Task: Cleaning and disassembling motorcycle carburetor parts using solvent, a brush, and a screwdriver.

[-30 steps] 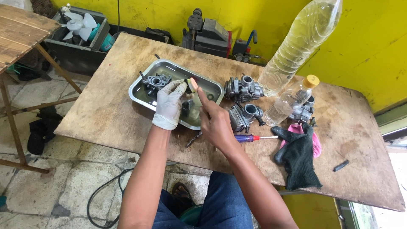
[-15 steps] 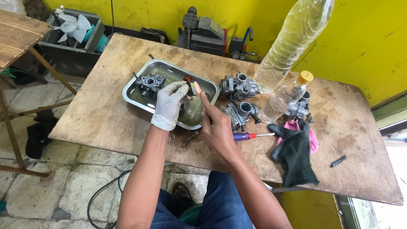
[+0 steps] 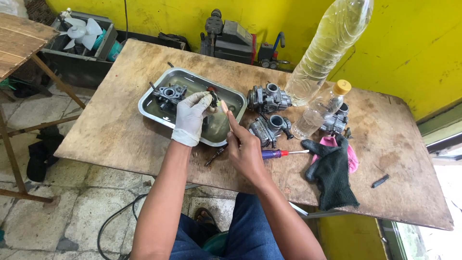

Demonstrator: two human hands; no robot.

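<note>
My left hand (image 3: 190, 118), in a white glove, grips a small dark carburetor part (image 3: 211, 97) over the metal tray (image 3: 153, 114). The tray holds murky liquid and another carburetor body (image 3: 169, 94) at its left end. My right hand (image 3: 246, 149) is bare and holds a pale-handled brush (image 3: 224, 107) whose tip touches the part in my left hand. Both hands hover above the tray's right half.
Two grey carburetors (image 3: 267, 98) (image 3: 268, 127) lie right of the tray. A screwdriver (image 3: 279, 153), a dark glove (image 3: 332, 175) on pink cloth, a big tilted bottle of clear liquid (image 3: 327, 48), a small yellow-capped bottle (image 3: 320, 108). Machines and a fan crate behind the wooden table (image 3: 106, 130).
My hands stay over the tray with only small shifts; the brush has moved slightly against the part. The camera view has shifted a little.
</note>
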